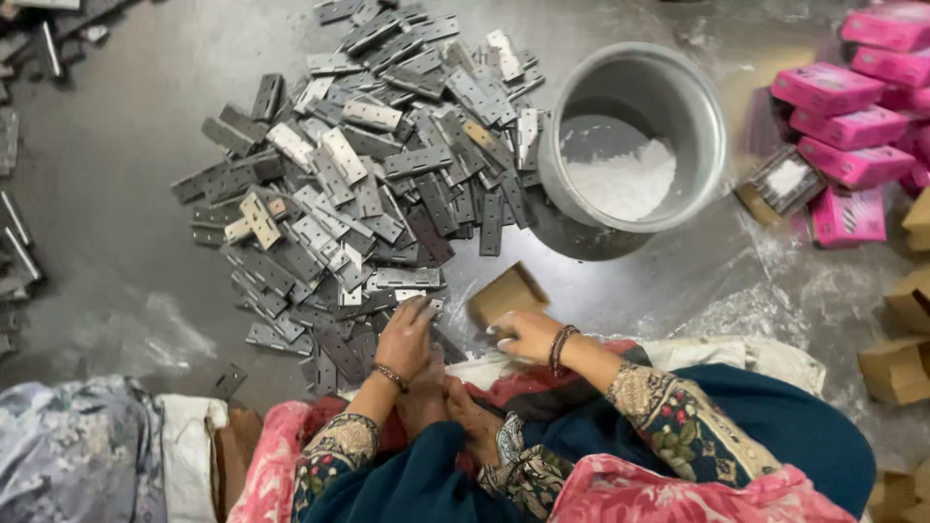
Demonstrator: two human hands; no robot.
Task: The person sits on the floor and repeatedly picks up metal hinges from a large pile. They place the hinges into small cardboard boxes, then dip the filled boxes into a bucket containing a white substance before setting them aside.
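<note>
Hinges [368, 184], flat grey metal ones, lie heaped on the floor [116, 174] just left of a round metal pot [635, 136] that holds white powder. The person sits on the floor at the near edge of the heap. The left hand [405, 339] rests on the hinges nearest the body, fingers curled down over one or two of them; whether it has actually pinched one I cannot tell. The right hand [528, 334], fingertips dusted white, grips a small open brown carton [506, 293] below and left of the pot, tilted with its mouth toward the pile.

To my eye, the work goes best if the left hand lifts one hinge cleanly off the loose edge instead of dragging several, and the right hand keeps the carton steady and close so the piece slides in flat.

The floor is dull grey, smeared with white dust and a crinkled clear sheet below the pot. Right of the pot sit stacked pink boxes [852, 126], with more brown cartons [896, 368] below them. Far left of the pot, more metal strips [15, 252] lie along the edge.
</note>
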